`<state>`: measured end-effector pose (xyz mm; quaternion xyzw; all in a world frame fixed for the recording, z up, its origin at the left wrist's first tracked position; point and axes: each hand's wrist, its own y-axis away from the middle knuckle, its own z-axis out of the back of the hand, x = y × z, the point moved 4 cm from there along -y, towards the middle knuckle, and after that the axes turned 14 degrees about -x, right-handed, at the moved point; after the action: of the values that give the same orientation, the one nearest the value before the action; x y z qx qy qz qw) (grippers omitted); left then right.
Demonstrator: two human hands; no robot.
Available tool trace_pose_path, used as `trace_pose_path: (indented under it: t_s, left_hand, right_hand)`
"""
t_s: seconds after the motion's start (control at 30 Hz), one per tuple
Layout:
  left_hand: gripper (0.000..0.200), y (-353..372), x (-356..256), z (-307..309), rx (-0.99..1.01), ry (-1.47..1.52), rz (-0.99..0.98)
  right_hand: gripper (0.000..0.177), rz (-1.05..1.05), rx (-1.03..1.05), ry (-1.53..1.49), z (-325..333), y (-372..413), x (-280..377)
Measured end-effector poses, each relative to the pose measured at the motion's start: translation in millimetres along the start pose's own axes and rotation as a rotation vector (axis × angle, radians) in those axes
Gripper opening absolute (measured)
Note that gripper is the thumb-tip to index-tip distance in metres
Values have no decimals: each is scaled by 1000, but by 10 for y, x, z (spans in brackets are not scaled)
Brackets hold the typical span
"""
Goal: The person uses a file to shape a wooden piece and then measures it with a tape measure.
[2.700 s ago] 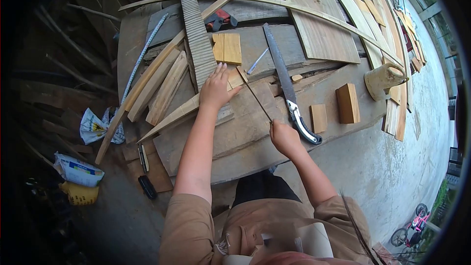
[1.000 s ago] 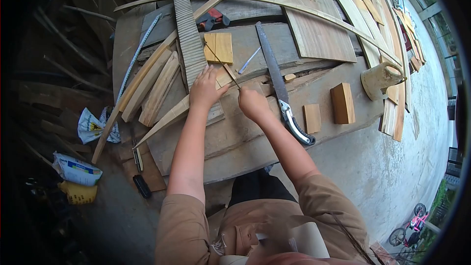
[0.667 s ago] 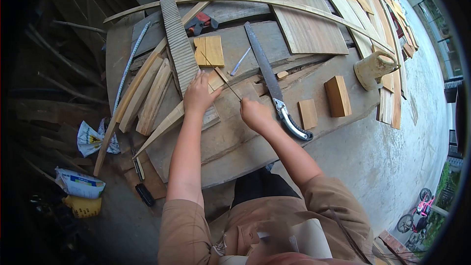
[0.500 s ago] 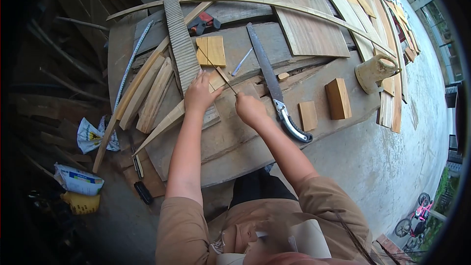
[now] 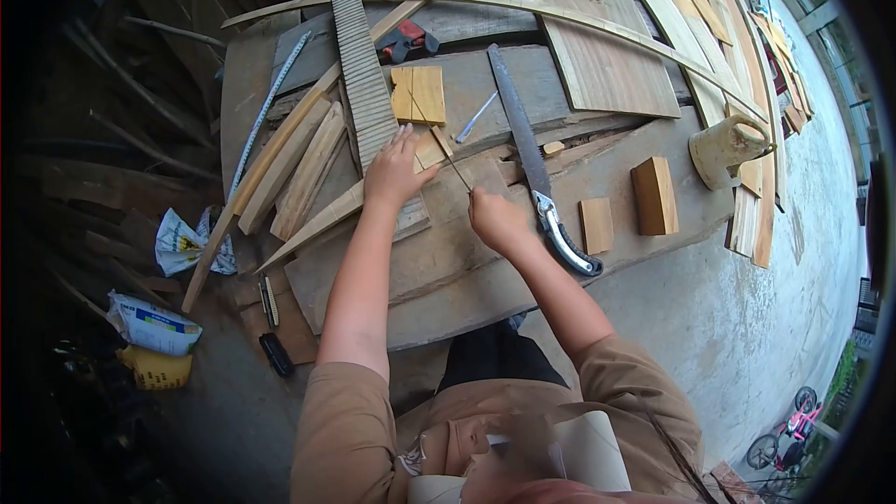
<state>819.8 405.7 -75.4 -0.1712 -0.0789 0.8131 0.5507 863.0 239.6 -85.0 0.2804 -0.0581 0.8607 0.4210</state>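
Observation:
My left hand (image 5: 394, 171) presses down on a long tapered wood strip (image 5: 331, 213), near its wide end and beside a ridged strip (image 5: 361, 79). Closed around the near end of a thin dark tool (image 5: 451, 161) is my right hand (image 5: 501, 221). The tool runs diagonally over the wide end of the tapered strip; whether it is a saw or a file cannot be made out. Just beyond lies a square yellowish block (image 5: 418, 95). A handsaw (image 5: 525, 121) with a silver and black handle rests to the right of my hands.
Two wood blocks (image 5: 656, 196) (image 5: 596, 226) and a stained container (image 5: 723, 151) stand at the right. A long curved strip (image 5: 560, 12) spans the back. Red-black object (image 5: 409, 41), blue-white pen (image 5: 477, 118) and wide board (image 5: 597, 37) lie behind; wood sticks (image 5: 308, 168) lie left.
The whole view has shifted, so the bench and tools appear farther right. My right hand has moved slightly with the thin tool; my left hand stays on the strip.

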Motion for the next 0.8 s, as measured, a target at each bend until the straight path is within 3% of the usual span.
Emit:
trace_pose_path:
  t_s: [0.2, 0.4, 0.5, 0.63, 0.73, 0.8]
  left_hand:
    - [63, -3, -2, 0, 4, 1, 4]
    - [62, -3, 24, -51, -30, 5, -27]
    - [61, 10, 24, -46, -48, 23, 2]
    - [61, -11, 32, -25, -24, 23, 12]
    - [60, 38, 22, -45, -17, 38, 24]
    - [60, 7, 36, -58, -48, 39, 2]
  right_hand:
    - [19, -57, 82, 63, 258, 757, -295]
    - [21, 6, -17, -9, -97, -282, 122]
    - [20, -29, -32, -2, -131, -178, 66]
    - [21, -140, 105, 48, 185, 650, -193]
    - [21, -127, 93, 51, 241, 651, -147]
    - [21, -63, 27, 41, 129, 222, -4]
